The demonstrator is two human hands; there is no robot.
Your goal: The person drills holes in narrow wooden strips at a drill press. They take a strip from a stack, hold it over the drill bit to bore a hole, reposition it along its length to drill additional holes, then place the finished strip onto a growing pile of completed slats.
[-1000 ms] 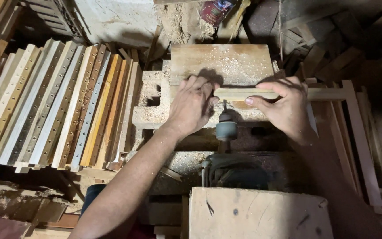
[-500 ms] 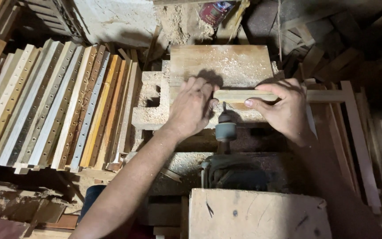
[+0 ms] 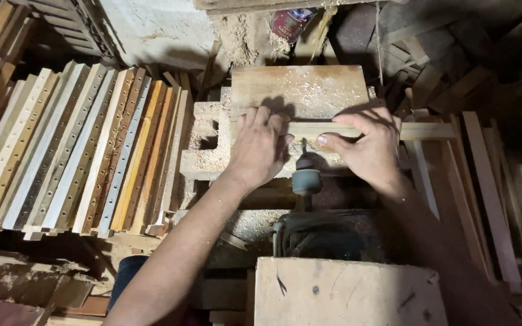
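Wooden strip (image 3: 327, 130): pale, narrow, lying crosswise on the sawdust-covered block, running out to the right past both hands
Left hand (image 3: 260, 148): palm down, fingers together, pressing on the strip's left end
Right hand (image 3: 370, 148): curled over the strip, thumb under and fingers on top, gripping it
Drill chuck (image 3: 306, 178): grey, upright, just below the strip, its thin bit rising between the two hands
Block (image 3: 300, 90): flat wooden slab strewn with sawdust, behind the strip
Drilled slats (image 3: 80, 157): many long strips with rows of holes, laid side by side to the left
Loose strips (image 3: 484, 193): plain lengths leaning at the right
Wooden box (image 3: 345, 293): nearest the camera, below the motor
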